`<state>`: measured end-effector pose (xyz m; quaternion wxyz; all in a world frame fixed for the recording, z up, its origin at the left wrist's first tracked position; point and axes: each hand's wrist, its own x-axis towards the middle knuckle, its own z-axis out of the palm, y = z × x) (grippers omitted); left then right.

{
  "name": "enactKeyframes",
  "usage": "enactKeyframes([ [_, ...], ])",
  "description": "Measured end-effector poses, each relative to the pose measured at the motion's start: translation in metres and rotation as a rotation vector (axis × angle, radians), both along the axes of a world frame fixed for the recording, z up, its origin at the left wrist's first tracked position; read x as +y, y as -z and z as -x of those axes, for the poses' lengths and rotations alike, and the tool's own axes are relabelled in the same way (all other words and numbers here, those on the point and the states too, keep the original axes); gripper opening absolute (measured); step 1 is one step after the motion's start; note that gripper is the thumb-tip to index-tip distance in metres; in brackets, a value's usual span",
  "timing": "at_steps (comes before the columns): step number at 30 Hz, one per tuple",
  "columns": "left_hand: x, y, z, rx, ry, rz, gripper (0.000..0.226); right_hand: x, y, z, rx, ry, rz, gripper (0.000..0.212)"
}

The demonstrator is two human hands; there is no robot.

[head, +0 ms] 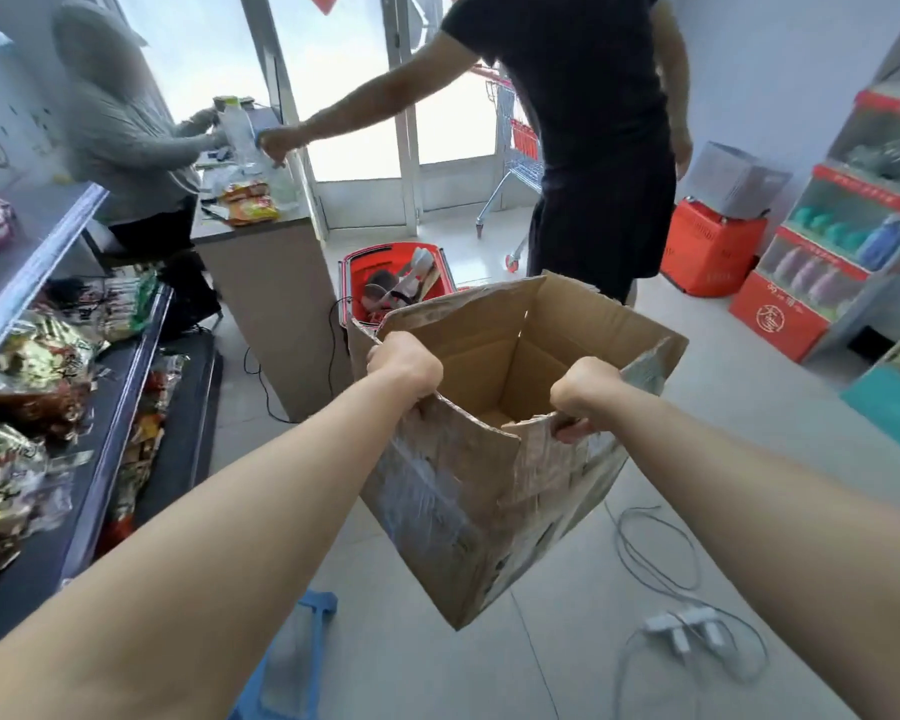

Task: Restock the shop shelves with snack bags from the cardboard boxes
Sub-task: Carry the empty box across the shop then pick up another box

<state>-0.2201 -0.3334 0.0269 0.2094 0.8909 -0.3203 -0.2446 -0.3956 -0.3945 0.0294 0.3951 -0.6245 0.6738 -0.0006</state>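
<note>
In the head view, the left hand (404, 363) and right hand (585, 394) each curl over the top rim of an open cardboard box (468, 491), holding it tilted above the floor (749, 407). Snack bags (37, 366) lie on the shelves (120, 407) at the left.

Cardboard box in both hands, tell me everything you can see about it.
The cardboard box is brown corrugated board, worn, its outer sides covered in wrinkled tape and torn label scraps. Its top flaps stand open and the visible inside looks empty. It hangs tilted above the floor, one corner lowest. The left hand grips its left rim, the right hand its near right rim.
</note>
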Motion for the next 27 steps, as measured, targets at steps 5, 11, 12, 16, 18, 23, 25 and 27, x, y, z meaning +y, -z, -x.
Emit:
enactKeyframes([
  [5, -0.055, 0.004, 0.031, 0.017, 0.138, -0.019, 0.043, -0.034, 0.005, 0.034, -0.039, 0.154, 0.003, 0.018],
  [11, -0.112, 0.011, 0.052, 0.074, 0.302, -0.048, 0.046, -0.066, 0.008, 0.061, -0.033, 0.284, -0.003, 0.015],
  [12, -0.121, 0.011, 0.053, 0.095, 0.321, -0.050, 0.046, -0.071, 0.008, 0.063, -0.032, 0.307, -0.004, 0.009],
  [16, -0.150, 0.005, 0.051, 0.125, 0.380, -0.031, 0.039, -0.092, 0.006, 0.063, -0.036, 0.376, -0.007, 0.013],
  [18, -0.161, 0.004, 0.049, 0.126, 0.396, -0.017, 0.036, -0.099, 0.003, 0.060, -0.027, 0.392, -0.012, 0.015],
  [23, -0.189, 0.005, 0.047, 0.130, 0.456, -0.021, 0.035, -0.111, 0.007, 0.054, 0.004, 0.448, -0.014, 0.016],
  [25, -0.197, 0.006, 0.048, 0.126, 0.483, -0.035, 0.034, -0.117, 0.012, 0.054, -0.010, 0.475, -0.015, 0.017],
  [27, -0.205, 0.007, 0.049, 0.116, 0.496, -0.048, 0.032, -0.124, 0.015, 0.055, -0.008, 0.495, -0.017, 0.018],
])
